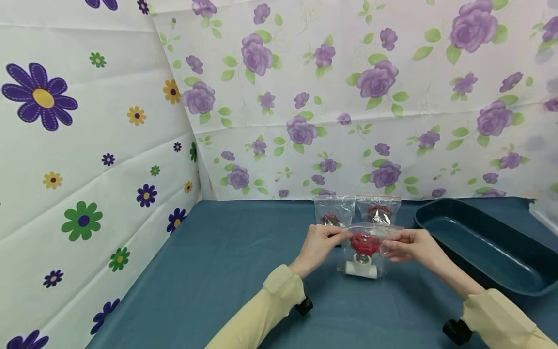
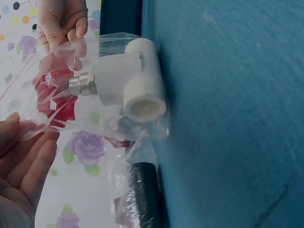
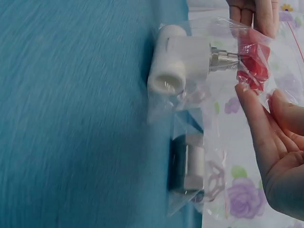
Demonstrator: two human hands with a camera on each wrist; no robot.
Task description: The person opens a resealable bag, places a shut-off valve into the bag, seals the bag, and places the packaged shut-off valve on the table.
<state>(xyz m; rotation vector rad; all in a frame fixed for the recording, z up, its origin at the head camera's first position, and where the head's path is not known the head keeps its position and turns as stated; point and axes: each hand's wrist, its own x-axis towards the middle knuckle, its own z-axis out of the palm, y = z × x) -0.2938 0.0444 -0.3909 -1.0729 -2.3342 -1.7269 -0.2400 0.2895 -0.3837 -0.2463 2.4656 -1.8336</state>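
Observation:
A white valve (image 1: 361, 267) with a red handwheel (image 1: 365, 244) and a metal neck is inside a clear zip bag (image 2: 109, 114). It stands upright on the blue cloth, handwheel at the top. My left hand (image 1: 317, 246) pinches the bag's left side near its upper part. On the opposite side, my right hand (image 1: 411, 246) holds the plastic between thumb and fingers, beside the handwheel. The right wrist view shows the right thumb (image 3: 287, 111) and fingers close to the handwheel, with the valve's open pipe end facing the camera.
Behind the held bag stand two more clear bags, one with a dark red handwheel (image 1: 331, 219), the other with a red handwheel (image 1: 379, 212). A dark teal tray (image 1: 492, 278) sits at the right. Flowered sheets (image 1: 279, 160) hang behind and left of the blue-covered table (image 1: 196, 271).

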